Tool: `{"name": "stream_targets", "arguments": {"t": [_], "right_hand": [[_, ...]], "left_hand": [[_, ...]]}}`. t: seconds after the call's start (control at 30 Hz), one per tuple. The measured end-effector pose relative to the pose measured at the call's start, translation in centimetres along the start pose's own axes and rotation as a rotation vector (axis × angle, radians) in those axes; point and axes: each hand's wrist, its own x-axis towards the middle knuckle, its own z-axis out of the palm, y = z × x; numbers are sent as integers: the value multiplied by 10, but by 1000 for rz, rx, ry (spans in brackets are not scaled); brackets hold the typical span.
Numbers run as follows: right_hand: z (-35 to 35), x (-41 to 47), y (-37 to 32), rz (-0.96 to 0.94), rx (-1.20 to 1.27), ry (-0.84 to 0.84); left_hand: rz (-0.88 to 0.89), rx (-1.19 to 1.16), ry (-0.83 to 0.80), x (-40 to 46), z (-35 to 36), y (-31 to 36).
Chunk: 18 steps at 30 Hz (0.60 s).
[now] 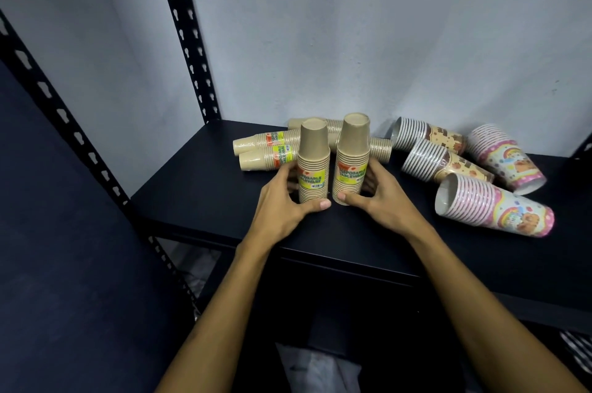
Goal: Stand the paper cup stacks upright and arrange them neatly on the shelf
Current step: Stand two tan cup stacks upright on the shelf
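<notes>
Two brown paper cup stacks stand upright, side by side, on the black shelf [198, 197]. My left hand [285, 197] grips the left brown stack [314, 152] at its base. My right hand [378, 197] grips the right brown stack [352, 149] the same way. Behind them several more brown stacks [262, 149] lie on their sides. To the right, two brown-patterned stacks [426, 136] and two pink rainbow stacks [493, 203] also lie on their sides.
A black slotted shelf post [189, 40] rises at the back left, another [73, 133] slants at the front left. A grey wall closes the back. Below the shelf edge lies a white bag [317, 370].
</notes>
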Motion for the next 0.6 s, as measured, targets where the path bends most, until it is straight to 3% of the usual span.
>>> {"name": "stream_targets", "arguments": {"t": [0.2,0.6], "right_hand": [[1,-1,-3,4,-3,13],[0,0,0,1,-44,-7]], "left_hand": [[-9,-104,-93,2,-6,-5],[-11,12,-16,3,3,0]]}}
